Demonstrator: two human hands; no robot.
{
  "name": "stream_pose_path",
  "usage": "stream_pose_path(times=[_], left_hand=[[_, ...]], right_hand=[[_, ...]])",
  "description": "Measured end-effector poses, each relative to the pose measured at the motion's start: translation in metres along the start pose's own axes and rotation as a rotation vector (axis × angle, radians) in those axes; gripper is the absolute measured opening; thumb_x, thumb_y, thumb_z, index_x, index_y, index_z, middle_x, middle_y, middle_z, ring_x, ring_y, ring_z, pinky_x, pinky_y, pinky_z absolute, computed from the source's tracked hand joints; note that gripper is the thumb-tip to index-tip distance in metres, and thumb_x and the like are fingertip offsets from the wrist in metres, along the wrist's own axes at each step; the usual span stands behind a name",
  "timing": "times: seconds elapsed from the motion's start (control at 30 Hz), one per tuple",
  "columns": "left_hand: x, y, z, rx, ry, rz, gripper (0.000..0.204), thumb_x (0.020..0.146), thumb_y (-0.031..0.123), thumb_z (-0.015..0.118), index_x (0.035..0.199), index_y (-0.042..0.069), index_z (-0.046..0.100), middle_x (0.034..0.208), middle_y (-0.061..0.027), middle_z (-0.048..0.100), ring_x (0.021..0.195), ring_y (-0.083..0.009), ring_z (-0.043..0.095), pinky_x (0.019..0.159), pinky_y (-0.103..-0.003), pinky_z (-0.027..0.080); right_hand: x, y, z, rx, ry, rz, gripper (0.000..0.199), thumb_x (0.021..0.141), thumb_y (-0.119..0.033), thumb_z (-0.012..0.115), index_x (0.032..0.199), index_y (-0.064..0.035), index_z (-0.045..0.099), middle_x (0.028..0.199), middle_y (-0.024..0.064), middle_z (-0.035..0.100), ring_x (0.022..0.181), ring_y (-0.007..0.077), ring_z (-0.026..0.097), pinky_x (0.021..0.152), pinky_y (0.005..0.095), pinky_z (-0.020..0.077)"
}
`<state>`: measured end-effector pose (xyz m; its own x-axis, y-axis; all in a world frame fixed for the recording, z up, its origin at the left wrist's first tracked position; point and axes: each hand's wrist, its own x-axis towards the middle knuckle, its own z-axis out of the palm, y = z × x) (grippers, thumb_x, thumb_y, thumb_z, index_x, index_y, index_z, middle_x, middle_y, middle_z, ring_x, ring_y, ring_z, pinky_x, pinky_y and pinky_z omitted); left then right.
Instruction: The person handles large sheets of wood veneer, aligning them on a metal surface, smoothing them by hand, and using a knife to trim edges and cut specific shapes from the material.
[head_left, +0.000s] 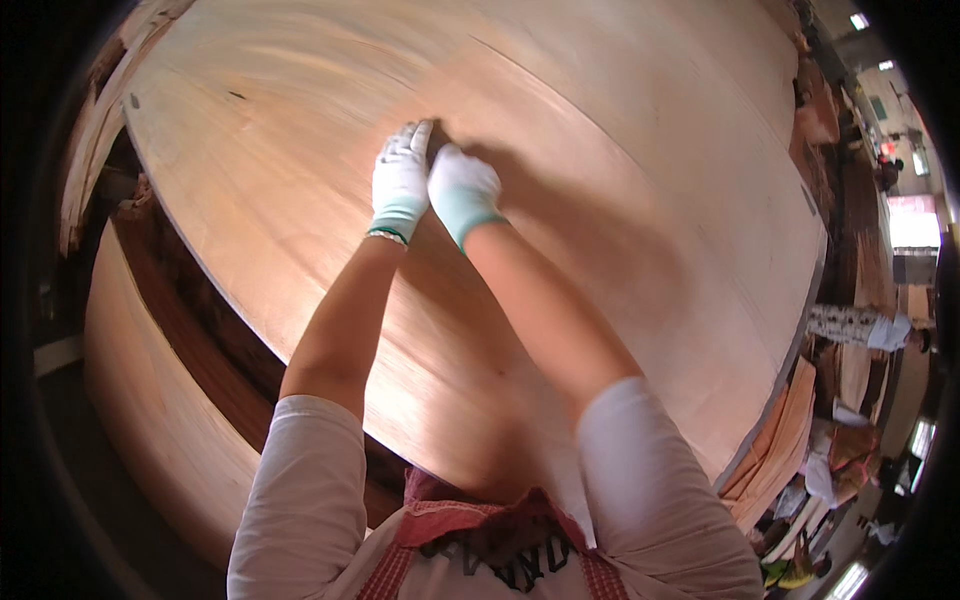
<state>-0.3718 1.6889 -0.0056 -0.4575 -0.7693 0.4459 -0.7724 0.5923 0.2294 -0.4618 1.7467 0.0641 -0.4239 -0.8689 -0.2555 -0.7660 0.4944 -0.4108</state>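
A large, pale wood veneer sheet (620, 330) spreads out in front of me, with a long thin seam or edge line across its far right part. My left hand (400, 180), in a white glove with a green cuff, rests on the sheet with its fingers stretched forward. Right beside it is my right hand (463, 190), gloved the same way, slightly blurred and with its fingers curled in. A dark patch shows between the two hands; whether it is a small object or shadow I cannot tell. Anything inside the right hand is hidden.
At the left, a lower stack of wood sheets (170, 380) stands beside a dark gap. Loose veneer pieces (775, 440) lie along the right edge. Farther right are a person in a patterned garment (850, 325), piled material (835, 455) and a bright window (914, 222).
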Motion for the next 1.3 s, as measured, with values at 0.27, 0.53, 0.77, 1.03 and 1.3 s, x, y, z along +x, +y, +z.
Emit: stream_pose_path(times=[0.27, 0.53, 0.77, 1.03, 1.3], left_hand=[[-0.007, -0.021, -0.005, 0.105, 0.01, 0.032, 0.041, 0.088, 0.005, 0.044, 0.128, 0.011, 0.055, 0.135, -0.0062, 0.053, 0.126, -0.0237, 0.047, 0.105, -0.036, 0.039], [-0.096, 0.168, -0.029, -0.134, -0.298, 0.449, 0.048, 0.095, 0.02, 0.046, 0.14, 0.006, 0.042, 0.147, -0.0113, 0.041, 0.137, -0.0268, 0.036, 0.116, -0.039, 0.024], [-0.141, 0.235, -0.015, -0.103, -0.318, 0.511, 0.05, 0.096, 0.018, 0.046, 0.144, 0.01, 0.037, 0.148, -0.0069, 0.039, 0.138, -0.0221, 0.034, 0.117, -0.039, 0.023], [-0.216, 0.407, -0.034, -0.155, -0.292, 0.627, 0.053, 0.092, 0.011, 0.046, 0.144, 0.009, 0.036, 0.149, -0.0067, 0.038, 0.14, -0.0227, 0.032, 0.117, -0.039, 0.023], [-0.26, 0.496, -0.035, -0.208, -0.365, 0.712, 0.046, 0.096, 0.022, 0.046, 0.141, 0.011, 0.04, 0.148, -0.0059, 0.04, 0.139, -0.0211, 0.034, 0.117, -0.038, 0.023]], right_hand=[[-0.202, 0.136, -0.012, -0.229, -0.248, 0.081, 0.02, 0.097, -0.024, 0.044, 0.103, -0.0063, 0.052, 0.08, 0.0185, 0.069, 0.069, 0.036, 0.068, 0.06, 0.045, 0.0536], [-0.253, 0.198, -0.049, -0.328, -0.259, 0.066, 0.015, 0.088, -0.013, 0.057, 0.099, -0.0072, 0.048, 0.07, 0.01, 0.067, 0.064, 0.0297, 0.069, 0.047, 0.0414, 0.0491], [-0.289, 0.259, -0.051, -0.398, -0.26, 0.038, 0.017, 0.083, -0.015, 0.063, 0.098, -0.0101, 0.055, 0.078, 0.0071, 0.07, 0.07, 0.0286, 0.07, 0.056, 0.041, 0.0503], [-0.394, 0.406, -0.096, -0.355, -0.253, 0.201, 0.019, 0.095, -0.027, 0.049, 0.097, -0.0091, 0.054, 0.072, 0.008, 0.067, 0.069, 0.0287, 0.068, 0.055, 0.0412, 0.0516], [-0.438, 0.467, -0.112, -0.333, -0.255, 0.134, 0.011, 0.089, -0.014, 0.055, 0.098, -0.0094, 0.055, 0.077, 0.0097, 0.069, 0.075, 0.0284, 0.07, 0.056, 0.0405, 0.0504]])
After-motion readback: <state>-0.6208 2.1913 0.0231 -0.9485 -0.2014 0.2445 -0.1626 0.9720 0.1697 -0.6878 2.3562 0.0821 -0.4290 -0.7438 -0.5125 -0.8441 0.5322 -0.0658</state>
